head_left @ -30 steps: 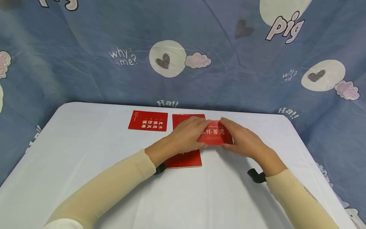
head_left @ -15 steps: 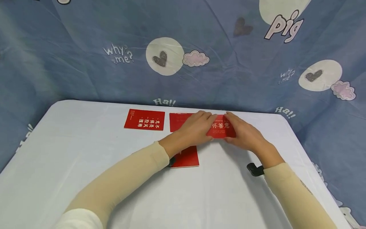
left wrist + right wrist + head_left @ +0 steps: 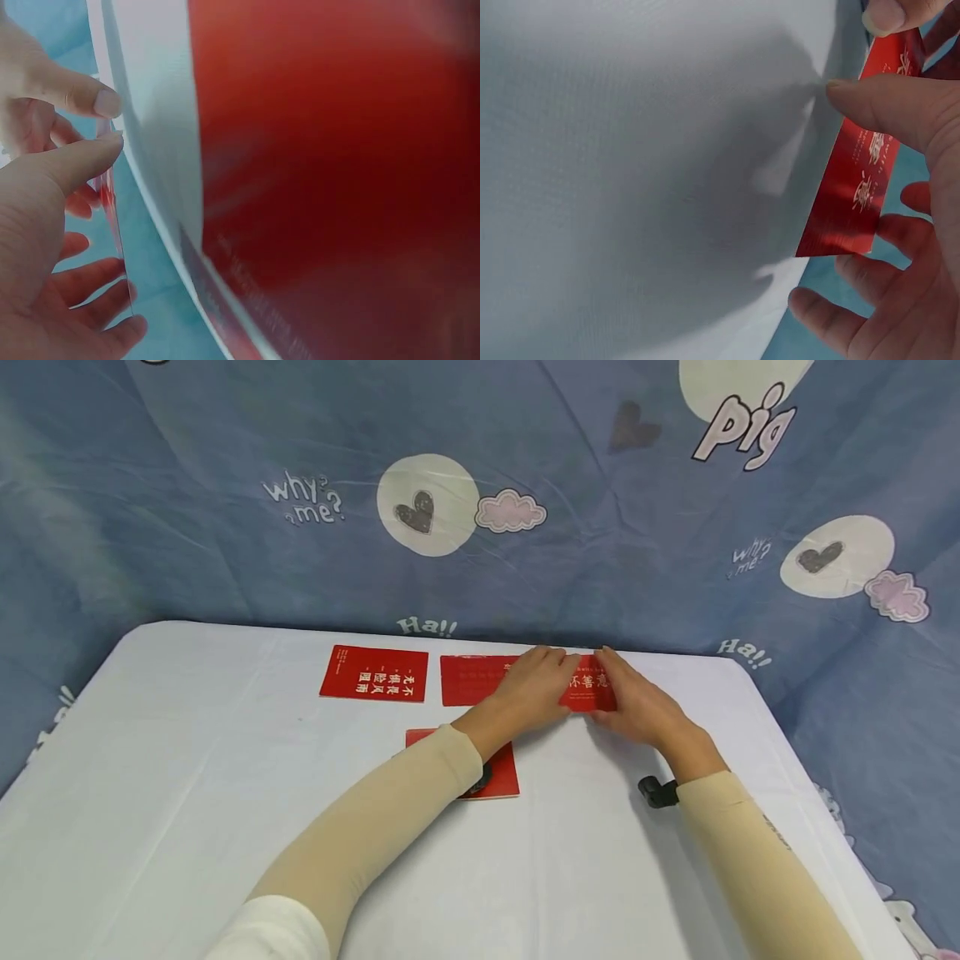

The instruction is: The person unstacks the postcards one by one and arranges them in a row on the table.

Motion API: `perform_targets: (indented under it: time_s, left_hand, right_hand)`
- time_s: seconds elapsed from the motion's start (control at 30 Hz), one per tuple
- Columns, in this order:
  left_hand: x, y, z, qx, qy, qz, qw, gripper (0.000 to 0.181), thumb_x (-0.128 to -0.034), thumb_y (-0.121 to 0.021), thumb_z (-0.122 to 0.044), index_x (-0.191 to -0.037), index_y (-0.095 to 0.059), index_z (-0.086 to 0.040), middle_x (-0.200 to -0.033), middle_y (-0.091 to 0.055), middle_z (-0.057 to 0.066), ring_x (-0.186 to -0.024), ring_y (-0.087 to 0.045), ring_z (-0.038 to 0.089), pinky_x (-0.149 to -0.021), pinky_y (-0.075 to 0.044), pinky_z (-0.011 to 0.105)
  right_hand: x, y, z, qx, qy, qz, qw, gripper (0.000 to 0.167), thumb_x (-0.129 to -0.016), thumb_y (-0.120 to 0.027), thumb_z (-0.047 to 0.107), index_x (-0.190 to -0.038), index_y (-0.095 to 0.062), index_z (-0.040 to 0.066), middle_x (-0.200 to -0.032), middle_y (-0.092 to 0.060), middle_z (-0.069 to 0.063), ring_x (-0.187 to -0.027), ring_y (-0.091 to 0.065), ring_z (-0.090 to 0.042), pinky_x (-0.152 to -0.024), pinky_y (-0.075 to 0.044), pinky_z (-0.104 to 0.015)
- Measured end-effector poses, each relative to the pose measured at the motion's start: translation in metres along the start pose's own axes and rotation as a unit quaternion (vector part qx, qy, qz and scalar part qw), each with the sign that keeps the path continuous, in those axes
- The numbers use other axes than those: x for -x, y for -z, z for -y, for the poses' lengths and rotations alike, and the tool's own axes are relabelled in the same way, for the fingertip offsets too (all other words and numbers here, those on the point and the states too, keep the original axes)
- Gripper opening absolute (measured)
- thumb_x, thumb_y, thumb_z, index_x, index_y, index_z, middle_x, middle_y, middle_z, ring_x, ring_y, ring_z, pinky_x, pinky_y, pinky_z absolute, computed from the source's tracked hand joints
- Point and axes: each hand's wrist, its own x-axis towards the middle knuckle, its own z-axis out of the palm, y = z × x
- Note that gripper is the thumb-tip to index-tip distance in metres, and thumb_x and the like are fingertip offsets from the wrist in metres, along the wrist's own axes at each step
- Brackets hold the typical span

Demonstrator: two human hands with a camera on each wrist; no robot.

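Note:
Both hands hold a thin red booklet [image 3: 590, 687] with pale Chinese lettering, close to the table's back edge. My left hand [image 3: 534, 689] grips its left part and covers that end. On the right end, my right hand [image 3: 643, 703] pinches it, thumb along the near edge and fingers at the far edge. The right wrist view shows the booklet [image 3: 840, 199] tilted between thumb and fingers. Just left of it, a second red booklet [image 3: 468, 681] lies flat, partly behind my left hand. Under my left forearm lies another red booklet [image 3: 506, 772], partly hidden.
A further red booklet [image 3: 375, 674] lies flat at the back left of the white-covered table [image 3: 187, 777]. Behind the table hangs a blue patterned cloth [image 3: 300, 568]. Black wrist cameras sit under both wrists; the right one [image 3: 658, 792] shows beside the sleeve.
Both hands have carried the booklet back and to the right, lower toward the table's rear edge. More of the booklets on the left is uncovered. The head view has shifted slightly.

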Motion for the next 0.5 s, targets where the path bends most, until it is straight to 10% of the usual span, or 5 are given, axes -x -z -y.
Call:
perform_targets:
  time_s: [0.5]
  left_hand:
    - [-0.018, -0.009, 0.010, 0.040, 0.013, 0.022, 0.9989, 0.085, -0.0901, -0.081, -0.044, -0.157, -0.042, -0.009, -0.150, -0.053, 0.011, -0.140, -0.045, 0.030, -0.120, -0.036, 0.042]
  right_hand:
    - [-0.018, -0.006, -0.008, -0.039, -0.018, 0.034, 0.9985, 0.092, -0.095, -0.070, 0.019, -0.166, -0.014, 0.002, -0.172, -0.014, -0.021, -0.157, -0.017, -0.039, -0.125, -0.021, -0.056]
